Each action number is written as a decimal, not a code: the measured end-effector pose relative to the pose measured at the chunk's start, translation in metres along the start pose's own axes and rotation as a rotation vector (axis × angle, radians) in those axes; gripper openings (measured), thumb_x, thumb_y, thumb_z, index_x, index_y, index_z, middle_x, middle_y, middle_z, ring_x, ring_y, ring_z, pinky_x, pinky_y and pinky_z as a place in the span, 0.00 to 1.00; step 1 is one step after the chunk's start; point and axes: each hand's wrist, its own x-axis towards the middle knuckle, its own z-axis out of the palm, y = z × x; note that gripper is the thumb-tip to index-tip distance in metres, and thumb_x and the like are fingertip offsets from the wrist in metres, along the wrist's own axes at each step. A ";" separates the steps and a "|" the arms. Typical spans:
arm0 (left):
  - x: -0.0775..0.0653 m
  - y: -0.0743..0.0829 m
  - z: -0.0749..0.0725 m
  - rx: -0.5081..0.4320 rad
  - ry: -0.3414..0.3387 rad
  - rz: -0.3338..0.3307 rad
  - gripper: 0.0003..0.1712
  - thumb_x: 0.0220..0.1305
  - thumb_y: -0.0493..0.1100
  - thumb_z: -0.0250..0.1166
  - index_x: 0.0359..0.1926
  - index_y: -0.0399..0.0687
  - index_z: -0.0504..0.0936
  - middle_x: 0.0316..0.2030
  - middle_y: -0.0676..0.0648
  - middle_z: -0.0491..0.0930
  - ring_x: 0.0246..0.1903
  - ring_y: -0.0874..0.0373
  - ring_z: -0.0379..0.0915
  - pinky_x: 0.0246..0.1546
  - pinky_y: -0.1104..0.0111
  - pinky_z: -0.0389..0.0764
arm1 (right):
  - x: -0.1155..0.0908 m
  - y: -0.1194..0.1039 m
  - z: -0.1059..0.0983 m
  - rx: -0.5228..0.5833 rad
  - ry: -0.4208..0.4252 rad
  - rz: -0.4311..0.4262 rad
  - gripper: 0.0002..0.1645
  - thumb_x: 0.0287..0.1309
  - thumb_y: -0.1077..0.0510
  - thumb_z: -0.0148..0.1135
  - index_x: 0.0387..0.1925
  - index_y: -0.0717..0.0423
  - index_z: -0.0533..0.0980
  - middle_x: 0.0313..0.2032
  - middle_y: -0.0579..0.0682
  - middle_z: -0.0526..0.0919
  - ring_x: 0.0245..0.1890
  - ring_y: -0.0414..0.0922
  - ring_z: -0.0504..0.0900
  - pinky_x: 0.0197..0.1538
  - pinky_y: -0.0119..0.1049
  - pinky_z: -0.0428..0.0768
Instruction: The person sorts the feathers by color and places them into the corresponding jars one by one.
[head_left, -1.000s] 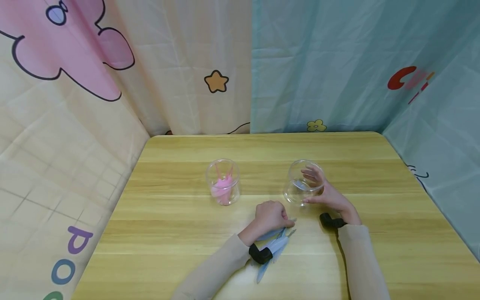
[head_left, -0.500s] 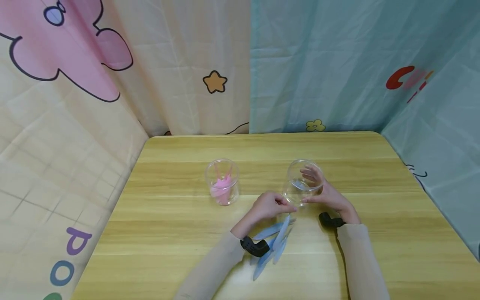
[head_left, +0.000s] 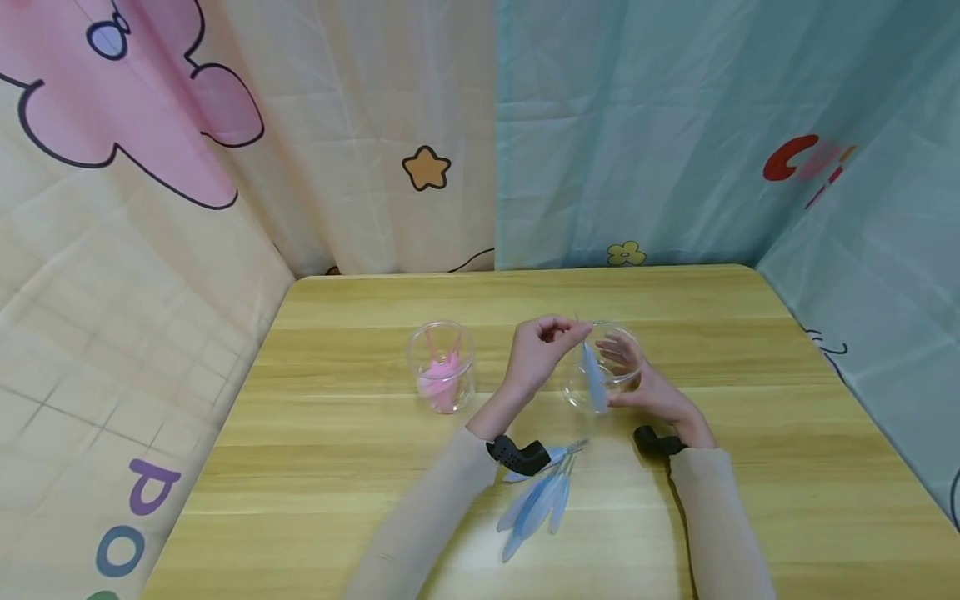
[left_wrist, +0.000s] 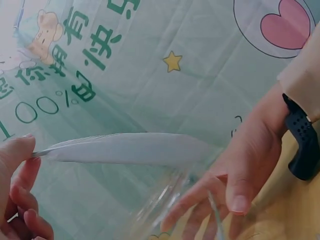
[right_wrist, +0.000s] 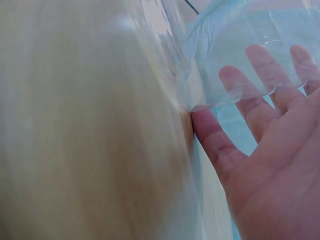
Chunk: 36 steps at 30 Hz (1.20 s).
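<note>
My left hand [head_left: 536,354] pinches a pale blue feather [head_left: 595,379] by its quill. The feather hangs down at the right clear cup [head_left: 576,392]; whether its lower end is inside is hard to tell. In the left wrist view, the same feather [left_wrist: 130,149] stretches sideways from thumb and fingertip. My right hand [head_left: 663,396] holds that cup from its right side, thumb low in front and fingers behind; in the right wrist view they press on the clear wall [right_wrist: 215,80]. Several blue feathers [head_left: 536,504] lie fanned on the table below the left wrist.
A second clear cup [head_left: 465,383] stands to the left, with pink feathers [head_left: 442,375] in it. The wooden table [head_left: 360,467] ends at patterned curtains [head_left: 360,150] at the back and sides. Each wrist wears a black camera mount [head_left: 519,457].
My left hand has picked a blue feather off the pile and lifted it up and away to the right cup. The right hand keeps its hold on the cup.
</note>
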 end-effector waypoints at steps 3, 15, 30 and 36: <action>0.013 0.005 0.005 -0.032 0.106 0.093 0.12 0.58 0.46 0.70 0.30 0.40 0.85 0.15 0.52 0.65 0.18 0.61 0.57 0.20 0.72 0.59 | 0.000 -0.001 0.001 -0.008 0.009 0.018 0.62 0.45 0.74 0.70 0.72 0.55 0.41 0.67 0.67 0.52 0.64 0.69 0.53 0.58 0.70 0.50; 0.019 0.003 0.019 -0.009 0.186 0.125 0.10 0.56 0.37 0.70 0.36 0.32 0.83 0.15 0.51 0.62 0.16 0.63 0.54 0.18 0.74 0.56 | -0.001 -0.002 0.005 -0.017 0.020 0.039 0.62 0.44 0.75 0.70 0.71 0.54 0.41 0.67 0.65 0.52 0.65 0.67 0.53 0.59 0.69 0.50; 0.001 -0.037 -0.008 0.117 0.113 0.065 0.13 0.60 0.46 0.68 0.37 0.40 0.82 0.18 0.50 0.66 0.17 0.60 0.58 0.20 0.73 0.61 | 0.003 -0.027 0.006 0.024 0.006 0.025 0.58 0.43 0.78 0.68 0.69 0.61 0.43 0.65 0.74 0.50 0.64 0.72 0.50 0.60 0.68 0.49; -0.022 -0.058 -0.015 0.511 -0.135 -0.104 0.17 0.55 0.60 0.68 0.28 0.53 0.80 0.16 0.56 0.67 0.16 0.65 0.60 0.18 0.72 0.62 | 0.003 -0.029 0.006 0.023 -0.003 0.031 0.59 0.44 0.77 0.69 0.69 0.62 0.42 0.65 0.74 0.50 0.64 0.71 0.49 0.60 0.68 0.50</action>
